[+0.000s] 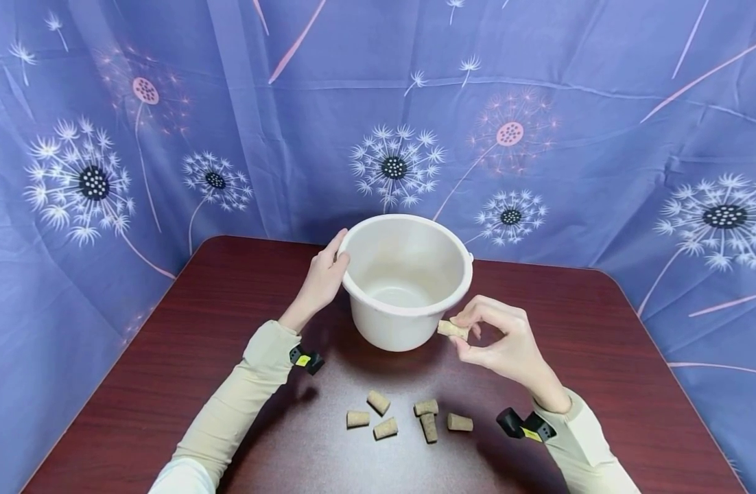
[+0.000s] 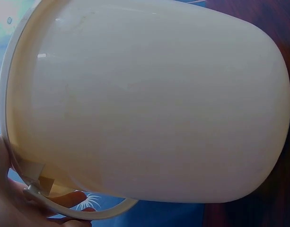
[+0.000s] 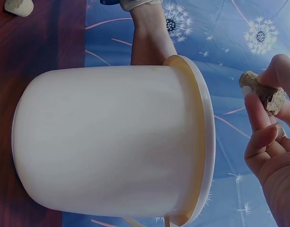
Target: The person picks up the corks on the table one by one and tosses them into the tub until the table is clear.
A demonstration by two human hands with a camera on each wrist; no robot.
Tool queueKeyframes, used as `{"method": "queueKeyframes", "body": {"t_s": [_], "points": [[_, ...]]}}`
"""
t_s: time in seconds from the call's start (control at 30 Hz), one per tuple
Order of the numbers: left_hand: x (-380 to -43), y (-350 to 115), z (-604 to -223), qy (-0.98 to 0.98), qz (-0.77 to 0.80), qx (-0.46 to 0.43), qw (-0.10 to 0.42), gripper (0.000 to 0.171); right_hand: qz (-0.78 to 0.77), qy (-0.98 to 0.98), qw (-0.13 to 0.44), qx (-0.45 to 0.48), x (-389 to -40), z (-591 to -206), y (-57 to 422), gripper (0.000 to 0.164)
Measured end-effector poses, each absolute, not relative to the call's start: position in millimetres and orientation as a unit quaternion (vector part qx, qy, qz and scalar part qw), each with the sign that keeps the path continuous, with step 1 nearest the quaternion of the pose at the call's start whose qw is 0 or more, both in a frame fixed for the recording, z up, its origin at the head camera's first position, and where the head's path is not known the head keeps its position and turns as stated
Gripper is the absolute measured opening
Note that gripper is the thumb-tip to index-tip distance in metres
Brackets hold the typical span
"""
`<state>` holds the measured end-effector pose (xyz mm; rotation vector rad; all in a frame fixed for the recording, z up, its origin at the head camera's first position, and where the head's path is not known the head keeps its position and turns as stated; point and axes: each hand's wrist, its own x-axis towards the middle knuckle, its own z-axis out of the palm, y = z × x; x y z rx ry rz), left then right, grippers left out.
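A white plastic bucket is at the middle of the table, its inside visible from above. My left hand grips the bucket's rim on the left side. In the left wrist view, the fingers show beyond the rim, near the thin handle. My right hand pinches a tan cork between thumb and fingertips, just outside the bucket's right side. One end of that cork looks rough in the right wrist view. Several loose corks lie on the table in front of the bucket.
The dark red wooden table has rounded far corners. A blue cloth with dandelion prints hangs behind the table and along both sides. Both wrists wear small black cameras.
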<state>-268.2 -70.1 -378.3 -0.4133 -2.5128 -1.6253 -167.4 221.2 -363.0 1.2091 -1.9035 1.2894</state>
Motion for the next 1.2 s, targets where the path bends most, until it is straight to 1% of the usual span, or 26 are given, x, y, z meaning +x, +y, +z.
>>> {"method": "queueKeyframes", "body": {"t_s": [0.3,0.67,1.07,1.2], "points": [[-267.0,-72.1,-377.8,-0.829,-0.54,-0.134,0.053,0.055,0.48,-0.708,0.273,0.44,-168.4,-360.5,218.7,0.025],[-267.0,-71.7,-378.4,-0.831,-0.537,-0.132,0.055,0.055,0.471,-0.716,0.295,0.423,-170.3,-357.6,217.8,0.024],[-267.7,-71.3,-377.5,-0.826,-0.544,-0.14,0.051,0.055,0.472,-0.711,0.305,0.423,-174.3,-356.4,216.9,0.023],[-267.6,-71.1,-377.5,-0.827,-0.542,-0.138,0.052,0.055,0.472,-0.711,0.307,0.421,-175.7,-355.8,216.2,0.015]]}}
